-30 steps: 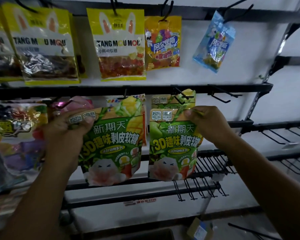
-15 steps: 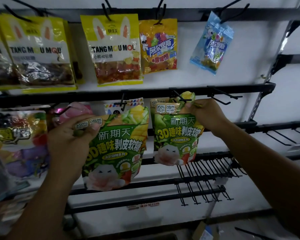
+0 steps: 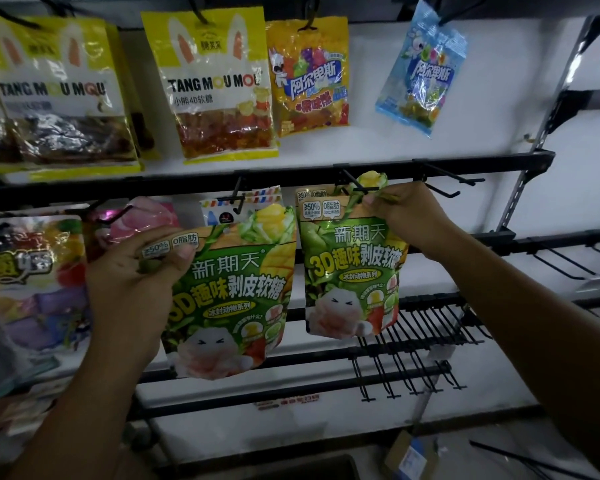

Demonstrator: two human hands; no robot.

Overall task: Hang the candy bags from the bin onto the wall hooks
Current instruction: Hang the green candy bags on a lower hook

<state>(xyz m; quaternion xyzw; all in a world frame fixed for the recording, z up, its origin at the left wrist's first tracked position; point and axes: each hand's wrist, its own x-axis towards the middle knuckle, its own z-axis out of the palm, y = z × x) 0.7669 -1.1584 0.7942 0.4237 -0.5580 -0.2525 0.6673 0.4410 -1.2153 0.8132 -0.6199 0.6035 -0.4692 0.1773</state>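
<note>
My right hand [image 3: 400,216] pinches the top right corner of a green candy bag [image 3: 352,271] and holds it up at a black wall hook [image 3: 355,183] on the middle rail. A matching green bag hangs on that hook behind it, only its top showing. My left hand [image 3: 132,282] grips the top left corner of a second green candy bag [image 3: 229,299], held lower and to the left, in front of the rail. The bin is not in view.
Yellow bags [image 3: 215,88], an orange bag [image 3: 309,74] and a blue bag [image 3: 421,71] hang on the top rail. An empty hook [image 3: 454,178] juts out right of my right hand. Several bare hooks [image 3: 416,344] stick out below. A cardboard box [image 3: 413,455] lies on the floor.
My right hand has raised its green bag up to the hook on the middle rail. My left hand has kept its bag at about the same place.
</note>
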